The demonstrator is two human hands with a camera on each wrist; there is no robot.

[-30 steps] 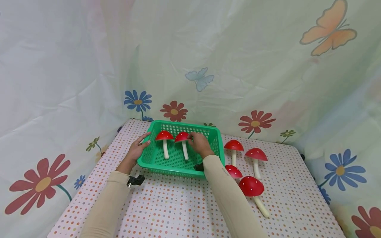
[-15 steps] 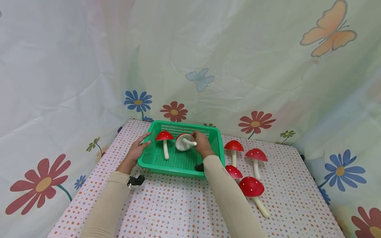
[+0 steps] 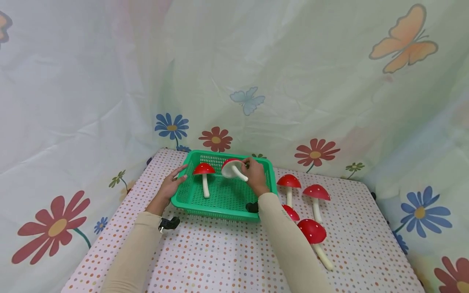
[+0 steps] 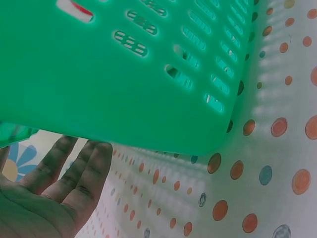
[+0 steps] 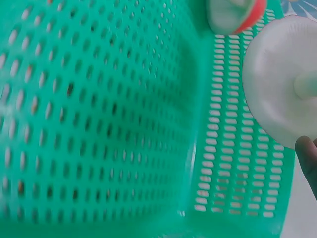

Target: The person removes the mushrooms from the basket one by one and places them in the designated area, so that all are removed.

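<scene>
A green perforated plastic basket (image 3: 216,213) stands on the table. My left hand (image 3: 169,187) is at its left side, thumb over the rim; in the left wrist view, its straight fingers (image 4: 89,171) lie against the outside wall. Inside the basket, my right hand (image 3: 255,176) pinches the cap edge of a red-capped toy mushroom (image 3: 231,170), held tilted above the basket floor. Its white stem points down and right, and its white underside (image 5: 272,89) fills the right of the right wrist view. Another toy mushroom (image 3: 204,169) lies on the basket floor to the left, stem toward me.
Several more red toy mushrooms (image 3: 316,192) lie on the dotted tablecloth (image 3: 216,256) right of the basket, one (image 3: 291,213) partly hidden by my right sleeve (image 3: 289,240). A flower-and-butterfly curtain (image 3: 234,61) hangs behind the table and along both sides.
The right-hand mushroom lay in the basket with its stem toward me. My right hand has tipped its cap, showing the underside, and raised it slightly. My left hand stays put.
</scene>
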